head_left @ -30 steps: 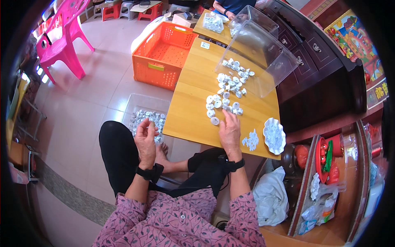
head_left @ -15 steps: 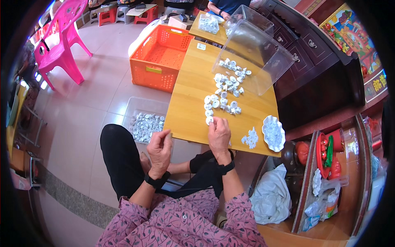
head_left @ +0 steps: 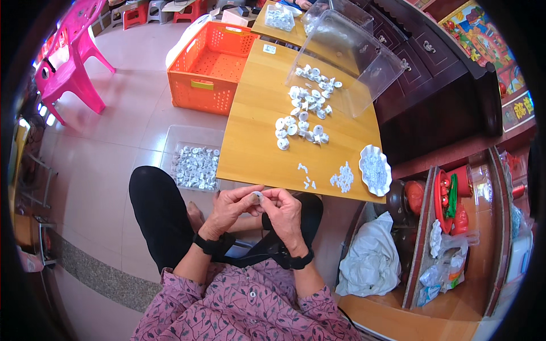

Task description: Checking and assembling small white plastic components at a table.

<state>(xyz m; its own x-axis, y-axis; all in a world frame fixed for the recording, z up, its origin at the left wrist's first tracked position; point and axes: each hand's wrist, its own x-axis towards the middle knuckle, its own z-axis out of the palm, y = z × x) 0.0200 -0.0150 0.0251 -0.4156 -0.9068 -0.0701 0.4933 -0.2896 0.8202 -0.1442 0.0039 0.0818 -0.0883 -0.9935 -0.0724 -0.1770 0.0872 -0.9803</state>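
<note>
Both of my hands meet just off the table's near edge, above my lap. Between their fingertips is a small round white plastic part (head_left: 257, 194) with a dark centre. My left hand (head_left: 226, 211) pinches it from the left, and my right hand (head_left: 284, 220) grips it from the right. The fingers partly cover it. On the wooden table (head_left: 250, 153) more white disc-shaped parts (head_left: 304, 102) with stems lie in loose clusters. Small translucent pieces (head_left: 343, 178) form a pile near the front right, with a few strays (head_left: 307, 183) to its left.
A white scalloped dish (head_left: 382, 192) of small translucent pieces sits at the table's right corner. A clear bin (head_left: 196, 135) of white parts stands on the floor at left, below an orange crate (head_left: 190, 98). A large clear container (head_left: 364, 85) lies tipped at the table's far right.
My right hand has drawn back from the row of parts, bringing a white part off the table. My left hand has come across to meet it. Stray translucent pieces are now uncovered.
</note>
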